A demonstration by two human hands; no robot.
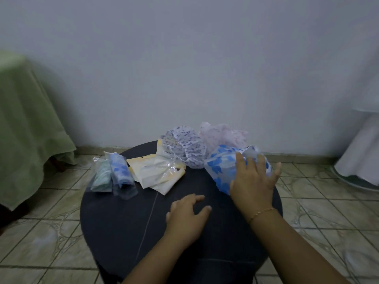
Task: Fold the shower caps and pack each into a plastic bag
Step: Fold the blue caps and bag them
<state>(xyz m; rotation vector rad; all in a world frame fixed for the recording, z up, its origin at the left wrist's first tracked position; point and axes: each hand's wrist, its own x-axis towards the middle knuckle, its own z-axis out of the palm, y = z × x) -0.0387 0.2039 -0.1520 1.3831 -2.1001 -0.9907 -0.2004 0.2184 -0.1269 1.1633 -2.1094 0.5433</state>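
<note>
My right hand point(253, 181) lies with spread fingers on a blue-flowered shower cap point(220, 167) at the right of the round black table point(127, 218). My left hand point(187, 214) rests on the table top, fingers loosely bent, holding nothing. Behind the blue cap sit a purple-patterned cap point(187, 148) and a pink cap point(222, 135). A pile of clear and yellowish plastic bags point(158, 173) lies in the middle. At the left edge lie two packed bags, one with a folded blue cap point(121, 173) and one with a green cap point(101, 177).
The table stands on a tiled floor point(41, 242) close to a pale wall. A green cloth point(22, 130) drapes over furniture at the left. White fabric point(361, 152) hangs at the far right.
</note>
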